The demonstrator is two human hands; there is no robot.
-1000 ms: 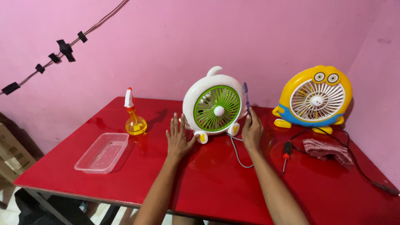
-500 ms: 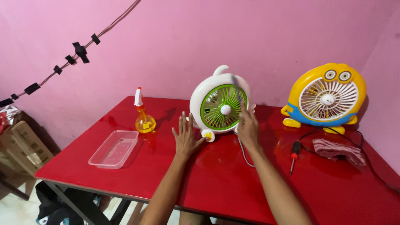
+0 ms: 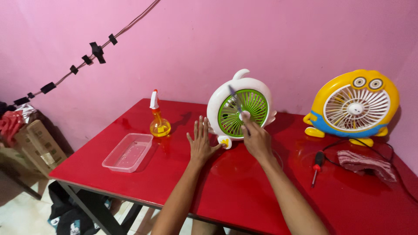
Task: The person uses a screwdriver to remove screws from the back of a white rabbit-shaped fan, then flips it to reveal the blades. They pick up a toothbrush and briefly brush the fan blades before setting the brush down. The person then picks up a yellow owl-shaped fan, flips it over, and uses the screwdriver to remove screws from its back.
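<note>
On red table (image 3: 244, 182), upright white-green fan (image 3: 242, 108); right hand (image 3: 257, 139) perhaps holding tool.

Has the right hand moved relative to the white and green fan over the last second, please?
Yes. The right hand has come from the fan's right edge to the front of the white and green fan, its thin tool now across the grille.

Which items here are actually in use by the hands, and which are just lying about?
In use: white and green fan; thin tool held by the right hand; left hand flat beside the fan.

Lying about: yellow fan, red-handled screwdriver, folded cloth, spray bottle, clear tray.
</note>
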